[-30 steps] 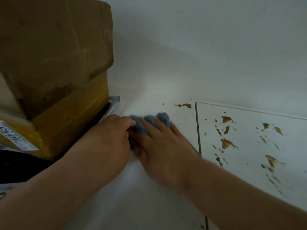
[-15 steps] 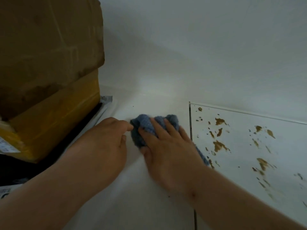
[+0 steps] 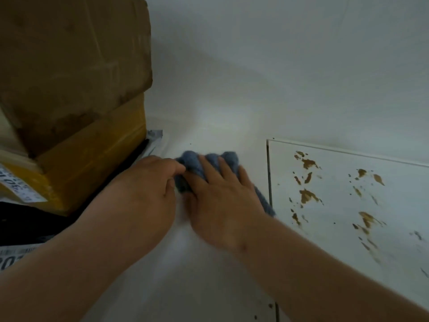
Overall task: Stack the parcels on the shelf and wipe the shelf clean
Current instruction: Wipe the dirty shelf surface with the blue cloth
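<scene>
Wiping near the shelf point(image 3: 209, 287) back edge: right hand point(image 3: 222, 201) flat on cloth point(image 3: 209, 159), left hand point(image 3: 144, 189) pinching its corner, parcels point(image 3: 76, 89) stacked back-left. Next, press firmly across the stains point(image 3: 308, 196) (still plenty).

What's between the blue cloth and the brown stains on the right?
In the head view, a dark seam between two shelf panels runs between the blue cloth and the brown stains, plus a thin bare white strip.

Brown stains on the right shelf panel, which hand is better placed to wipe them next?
Right. The right hand already presses the blue cloth flat, just beside the brown stains. The left hand only touches the cloth's far edge, nearer the stacked parcels.
</scene>
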`<action>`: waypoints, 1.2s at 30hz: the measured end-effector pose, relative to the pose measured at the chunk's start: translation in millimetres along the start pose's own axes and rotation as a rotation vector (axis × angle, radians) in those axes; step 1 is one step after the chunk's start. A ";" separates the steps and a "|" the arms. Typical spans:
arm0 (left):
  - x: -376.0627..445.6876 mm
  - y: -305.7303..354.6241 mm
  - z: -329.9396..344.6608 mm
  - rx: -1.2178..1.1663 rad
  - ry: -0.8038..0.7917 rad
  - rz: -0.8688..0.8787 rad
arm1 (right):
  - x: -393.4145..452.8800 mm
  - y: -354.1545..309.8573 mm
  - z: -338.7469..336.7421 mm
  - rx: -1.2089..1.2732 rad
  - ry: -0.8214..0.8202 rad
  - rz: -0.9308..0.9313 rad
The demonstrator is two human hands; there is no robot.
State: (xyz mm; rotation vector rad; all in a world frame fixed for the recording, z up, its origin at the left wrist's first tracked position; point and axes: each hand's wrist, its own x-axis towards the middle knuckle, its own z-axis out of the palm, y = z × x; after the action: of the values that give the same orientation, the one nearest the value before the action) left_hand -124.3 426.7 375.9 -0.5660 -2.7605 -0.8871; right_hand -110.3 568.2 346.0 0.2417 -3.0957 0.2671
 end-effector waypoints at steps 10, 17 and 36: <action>-14.8 3.7 -8.5 -0.043 -0.021 -0.065 | 42.8 129.9 -20.4 -0.090 -0.053 0.540; -14.2 1.4 -12.6 -0.031 0.008 -0.073 | 74.9 37.4 -6.4 -0.031 -0.060 0.189; -31.4 4.6 -21.0 -0.073 0.009 -0.166 | 94.9 41.4 0.9 -0.044 -0.039 0.121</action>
State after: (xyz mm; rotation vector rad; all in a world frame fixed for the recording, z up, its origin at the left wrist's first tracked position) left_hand -92.6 408.3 386.2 -0.3473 -2.8082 -1.0266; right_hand -210.5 593.8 341.8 0.0590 -3.1557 0.1997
